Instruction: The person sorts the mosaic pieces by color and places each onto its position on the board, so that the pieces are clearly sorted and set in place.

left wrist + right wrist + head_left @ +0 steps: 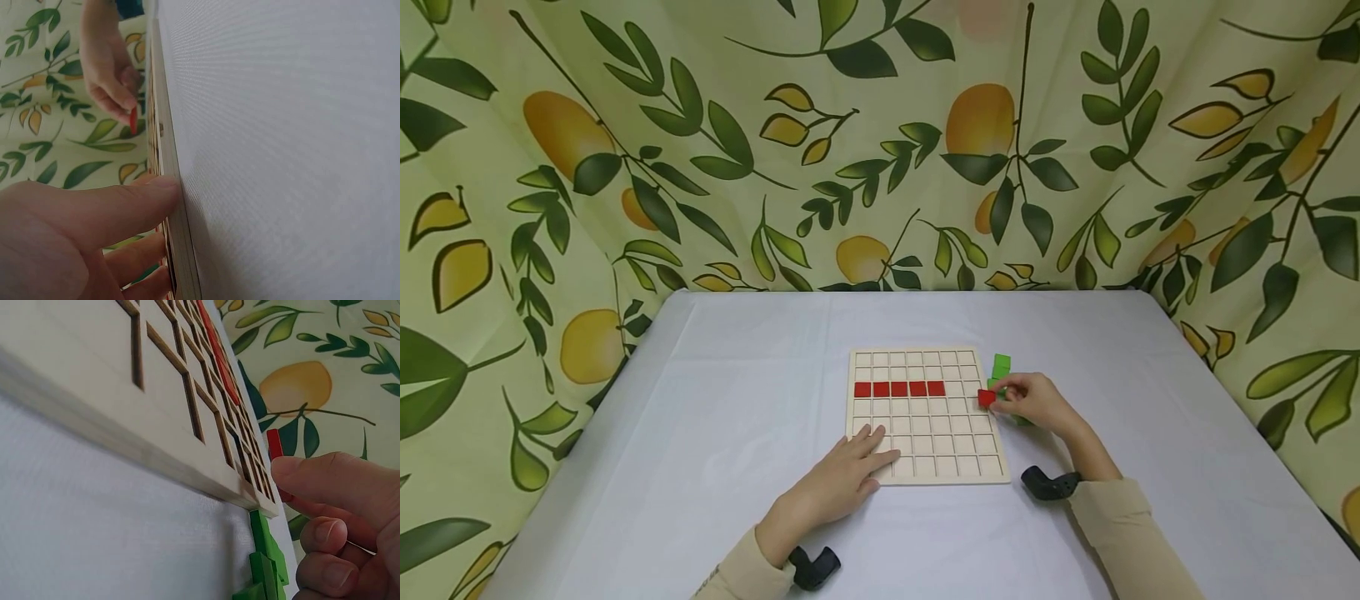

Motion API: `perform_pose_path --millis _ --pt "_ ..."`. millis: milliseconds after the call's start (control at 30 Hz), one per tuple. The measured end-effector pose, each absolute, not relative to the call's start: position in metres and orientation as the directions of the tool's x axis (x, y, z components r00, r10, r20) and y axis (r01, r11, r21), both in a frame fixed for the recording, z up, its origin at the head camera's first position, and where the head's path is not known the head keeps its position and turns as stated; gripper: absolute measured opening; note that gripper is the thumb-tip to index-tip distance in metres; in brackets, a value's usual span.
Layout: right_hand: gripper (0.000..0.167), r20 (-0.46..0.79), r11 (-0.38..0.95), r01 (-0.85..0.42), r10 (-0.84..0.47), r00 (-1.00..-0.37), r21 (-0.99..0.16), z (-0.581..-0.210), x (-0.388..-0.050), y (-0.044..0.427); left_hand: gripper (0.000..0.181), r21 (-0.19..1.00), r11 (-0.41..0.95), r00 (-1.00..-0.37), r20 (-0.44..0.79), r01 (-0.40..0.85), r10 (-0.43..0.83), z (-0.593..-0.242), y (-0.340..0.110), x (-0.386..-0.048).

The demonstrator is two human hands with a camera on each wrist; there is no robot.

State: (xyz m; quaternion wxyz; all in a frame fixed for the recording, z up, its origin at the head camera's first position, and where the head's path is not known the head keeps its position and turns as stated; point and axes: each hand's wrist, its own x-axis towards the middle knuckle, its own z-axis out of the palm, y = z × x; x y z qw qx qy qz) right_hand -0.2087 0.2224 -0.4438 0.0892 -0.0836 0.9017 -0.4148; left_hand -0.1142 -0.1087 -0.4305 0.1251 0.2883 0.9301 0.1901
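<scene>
A wooden grid board (940, 477) lies on the white-covered table, with a row of several red square tiles (898, 389) set in its third row from the top, starting at the left. My right hand (1033, 402) pinches another red square tile (986, 398) between thumb and finger, above the board's right edge. In the right wrist view that tile (274, 444) stands on edge in the fingertips. My left hand (842, 477) rests on the board's lower left corner, fingers spread over the cells and thumb (144, 197) against the side edge.
Several green square tiles (1002, 365) lie in a loose pile just right of the board, partly hidden by my right hand. Each wrist wears a black camera mount (1049, 483). A leaf-and-fruit patterned curtain (880, 167) hangs behind and beside the table.
</scene>
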Motion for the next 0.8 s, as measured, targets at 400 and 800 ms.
perform_pose_path --millis 400,800 --pt "0.027 -0.054 0.623 -0.125 -0.260 -0.964 -0.772 -0.443 -0.213 0.218 0.043 0.422 0.759 -0.800 -0.119 0.495 0.588 -0.429 -0.109 -0.114" --pt "0.028 -0.060 0.637 -0.118 -0.250 -0.966 -0.762 -0.445 -0.219 0.211 0.044 0.420 0.762 -0.801 -0.123 0.493 0.586 -0.431 -0.109 -0.115"
